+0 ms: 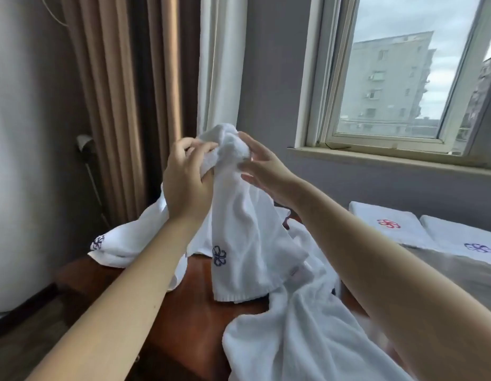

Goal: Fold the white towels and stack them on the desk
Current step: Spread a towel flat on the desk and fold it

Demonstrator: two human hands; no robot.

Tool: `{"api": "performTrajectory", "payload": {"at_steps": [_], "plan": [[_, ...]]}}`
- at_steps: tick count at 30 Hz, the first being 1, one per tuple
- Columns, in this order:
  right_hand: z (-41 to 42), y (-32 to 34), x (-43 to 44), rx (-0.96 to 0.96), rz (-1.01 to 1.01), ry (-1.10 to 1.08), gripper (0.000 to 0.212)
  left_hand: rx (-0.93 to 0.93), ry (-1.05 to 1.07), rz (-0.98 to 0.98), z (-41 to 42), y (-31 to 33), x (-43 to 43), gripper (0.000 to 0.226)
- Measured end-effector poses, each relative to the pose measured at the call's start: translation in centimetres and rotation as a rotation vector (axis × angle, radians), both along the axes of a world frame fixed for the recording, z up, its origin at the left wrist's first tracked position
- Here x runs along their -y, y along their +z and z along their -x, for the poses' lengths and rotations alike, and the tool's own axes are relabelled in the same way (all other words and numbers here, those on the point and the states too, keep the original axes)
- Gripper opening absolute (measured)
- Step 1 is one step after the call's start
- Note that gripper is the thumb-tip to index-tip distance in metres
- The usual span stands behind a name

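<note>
We note the left hand (186, 180) gripping the bunched top of a towel (238, 229), which hangs over the desk (194, 298). The right hand (263, 171) is blurred against the bunch, and we cannot tell whether it grips. Loose towels (293, 334) hide much of the dark wood. Two folded towels (387, 224) lie at right, one cut off by the frame. Brown curtain (123, 105) and window (390, 78) behind.

Both bare forearms reach forward and up. The left hand (188, 182) grips a bunched white towel (238, 229) (fingers curled tight). The right hand (263, 171) touches it, fingers loosely extended.
</note>
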State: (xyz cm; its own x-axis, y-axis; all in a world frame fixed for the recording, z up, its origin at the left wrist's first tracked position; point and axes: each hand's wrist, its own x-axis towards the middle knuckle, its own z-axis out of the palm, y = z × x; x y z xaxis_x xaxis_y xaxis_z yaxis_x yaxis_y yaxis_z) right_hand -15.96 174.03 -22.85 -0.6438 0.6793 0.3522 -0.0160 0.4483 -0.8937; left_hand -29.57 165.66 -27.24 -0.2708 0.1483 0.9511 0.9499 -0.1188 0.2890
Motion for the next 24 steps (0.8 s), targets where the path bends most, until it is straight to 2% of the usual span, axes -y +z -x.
{"api": "performTrajectory", "payload": {"at_steps": [1, 3, 5, 7, 9, 13, 16, 20, 22, 24], "plan": [[0.3, -1.6, -0.2, 0.149, 0.004, -0.035, 0.069, -0.022, 0.104, 0.124, 0.7, -1.6, -0.3, 0.032], [0.2, -5.1, -0.3, 0.474, 0.016, -0.057, 0.071, -0.006, 0.223, 0.505, 1.3, -5.1, -0.7, 0.046], [-0.4, -8.4, -0.1, 0.727, -0.020, -0.026, 0.070, 0.022, 0.155, 0.865, 1.0, -8.4, -0.9, 0.061], [-1.6, -11.2, 0.1, 0.843, -0.107, -0.063, 0.068, 0.034, 0.029, 1.035, 0.1, -11.1, -1.2, 0.062], [-3.4, -12.9, 0.5, 0.859, -0.181, -0.133, 0.064, 0.078, -0.103, 1.049, -1.4, -13.0, -0.9, 0.058], [-7.2, -15.3, 1.4, 0.790, -0.234, -0.195, 0.059, 0.155, -0.330, 0.955, -4.9, -15.2, -0.2, 0.053], [-9.7, -17.7, 3.3, 0.675, -0.193, -0.236, 0.060, 0.194, -0.441, 0.979, -7.9, -16.4, 0.4, 0.056], [-13.0, -21.6, 6.2, 0.708, -0.321, -0.314, 0.071, 0.159, -0.534, 1.017, -10.9, -17.9, 2.0, 0.057], [-14.3, -22.8, 7.4, 0.744, -0.324, -0.366, 0.075, 0.142, -0.545, 1.033, -11.8, -17.9, 2.5, 0.058], [-15.3, -23.2, 8.0, 0.708, -0.321, -0.391, 0.070, 0.145, -0.553, 1.036, -12.5, -17.5, 2.8, 0.056]]}}
